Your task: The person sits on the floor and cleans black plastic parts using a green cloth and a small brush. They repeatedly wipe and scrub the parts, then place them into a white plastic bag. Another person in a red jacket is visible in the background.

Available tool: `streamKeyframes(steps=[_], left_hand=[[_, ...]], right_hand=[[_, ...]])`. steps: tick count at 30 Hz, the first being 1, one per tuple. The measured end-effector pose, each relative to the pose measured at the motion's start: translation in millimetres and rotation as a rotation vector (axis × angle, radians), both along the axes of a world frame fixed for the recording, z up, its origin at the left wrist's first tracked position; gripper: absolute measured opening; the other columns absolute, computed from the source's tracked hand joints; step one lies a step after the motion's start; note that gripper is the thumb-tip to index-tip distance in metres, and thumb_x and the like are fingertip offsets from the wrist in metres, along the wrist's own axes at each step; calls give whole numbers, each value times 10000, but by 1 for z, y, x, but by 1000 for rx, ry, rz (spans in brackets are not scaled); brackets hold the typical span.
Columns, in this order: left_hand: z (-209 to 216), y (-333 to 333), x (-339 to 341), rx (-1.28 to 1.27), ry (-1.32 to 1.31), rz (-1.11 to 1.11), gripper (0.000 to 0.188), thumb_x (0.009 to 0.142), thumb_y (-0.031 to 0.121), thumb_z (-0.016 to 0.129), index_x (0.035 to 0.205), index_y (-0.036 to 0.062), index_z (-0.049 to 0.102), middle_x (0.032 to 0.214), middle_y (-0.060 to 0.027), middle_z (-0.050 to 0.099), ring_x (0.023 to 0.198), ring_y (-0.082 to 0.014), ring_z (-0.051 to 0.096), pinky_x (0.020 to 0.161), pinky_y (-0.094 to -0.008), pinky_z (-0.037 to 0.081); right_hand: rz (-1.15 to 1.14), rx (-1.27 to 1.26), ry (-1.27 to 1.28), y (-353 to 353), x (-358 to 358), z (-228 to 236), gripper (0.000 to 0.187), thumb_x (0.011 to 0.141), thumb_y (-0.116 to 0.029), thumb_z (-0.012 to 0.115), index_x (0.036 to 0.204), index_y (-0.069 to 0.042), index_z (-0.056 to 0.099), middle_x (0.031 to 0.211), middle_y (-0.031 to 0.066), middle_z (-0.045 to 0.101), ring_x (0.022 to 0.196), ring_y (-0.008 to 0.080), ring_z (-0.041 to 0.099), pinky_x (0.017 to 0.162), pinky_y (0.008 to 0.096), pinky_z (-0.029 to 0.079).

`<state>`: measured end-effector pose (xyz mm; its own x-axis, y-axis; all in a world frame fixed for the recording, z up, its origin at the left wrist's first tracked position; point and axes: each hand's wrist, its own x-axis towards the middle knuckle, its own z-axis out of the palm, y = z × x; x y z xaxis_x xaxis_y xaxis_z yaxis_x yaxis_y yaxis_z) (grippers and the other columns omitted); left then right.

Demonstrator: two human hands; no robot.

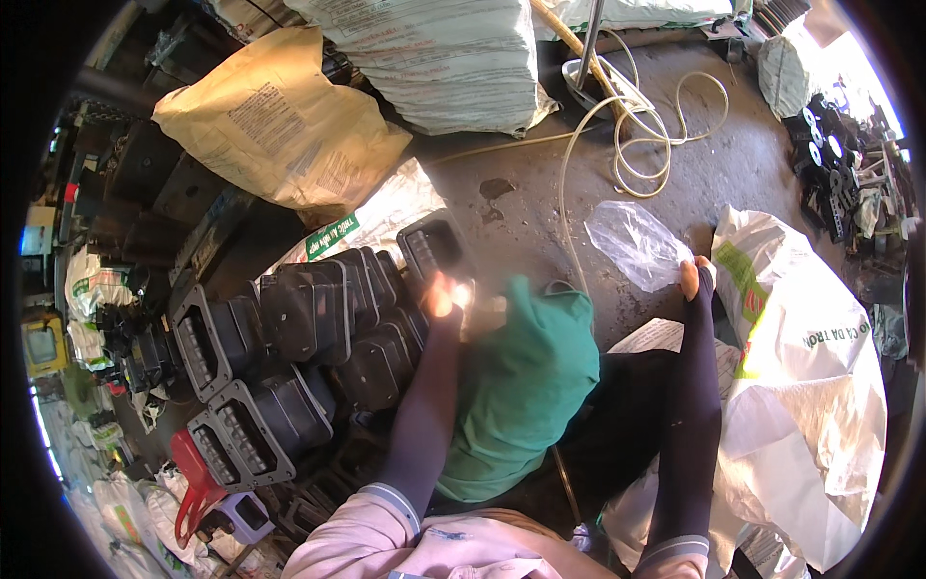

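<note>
My left hand (442, 294), partly blurred and caught in bright light, is closed at the lower edge of a black plastic housing (431, 248). The housing is tilted with its rectangular opening facing up, and its right side is smeared by motion. Farther right, my right hand (691, 278) pinches the end of a clear plastic bag (632, 241), which spreads out above the floor. Between my arms a green cloth (531, 386) drapes over my leg, its upper end blurred. Several similar black housings (307, 307) stand in stacked rows left of my left arm.
A large white printed sack (805, 367) lies right of my right arm. A yellowish paper sack (289, 125) and a bulging white sack (444, 63) stand at the far left. A pale hose (641, 135) coils across the floor. A red plastic part (195, 482) sits at lower left.
</note>
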<state>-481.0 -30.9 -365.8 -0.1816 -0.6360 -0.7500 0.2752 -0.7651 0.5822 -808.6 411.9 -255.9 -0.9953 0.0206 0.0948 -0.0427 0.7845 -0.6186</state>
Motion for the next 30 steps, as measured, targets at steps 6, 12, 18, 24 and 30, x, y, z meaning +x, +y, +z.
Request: streamKeyframes(steps=[6, 12, 18, 24, 30], left_hand=[[15, 8, 4, -32, -18, 69, 396, 969, 91, 612, 1279, -96, 454, 1200, -171, 526, 1018, -286, 603, 825, -292, 600], [69, 23, -2, -97, -79, -135, 346, 970, 120, 623, 1209, -95, 495, 1096, -152, 568, 885, -287, 636, 778, -307, 604], [104, 46, -38, -456, -184, -251, 261, 963, 182, 649, 944, -72, 597, 877, -116, 630, 799, -212, 667, 711, -306, 555], [139, 59, -103, -1475, -747, -680, 203, 850, 135, 677, 845, -49, 592, 794, -228, 586, 777, -440, 589, 686, -485, 462], [150, 53, -145, -1838, -562, -871, 143, 915, 158, 618, 920, 18, 590, 958, -200, 566, 789, -436, 615, 662, -508, 501]], right_hand=[[-109, -96, -369, -6, 4, 18, 152, 873, -213, 647, 821, -72, 621, 812, 93, 618, 756, 202, 568, 707, 371, 479], [79, 3, -31, 2, 0, -4, 287, 807, -217, 641, 969, 19, 663, 757, 119, 649, 587, 210, 634, 478, 345, 545], [-83, 162, -23, -11, 19, 29, 319, 746, -243, 617, 951, -16, 706, 826, 190, 700, 800, 306, 702, 723, 393, 552], [-117, 184, -158, -49, 41, 89, 336, 727, -212, 599, 984, -40, 729, 986, 225, 707, 994, 383, 677, 903, 419, 519], [-421, 85, -383, -72, 40, 111, 340, 767, -166, 597, 1065, -61, 722, 1080, 222, 698, 1079, 374, 658, 950, 415, 506]])
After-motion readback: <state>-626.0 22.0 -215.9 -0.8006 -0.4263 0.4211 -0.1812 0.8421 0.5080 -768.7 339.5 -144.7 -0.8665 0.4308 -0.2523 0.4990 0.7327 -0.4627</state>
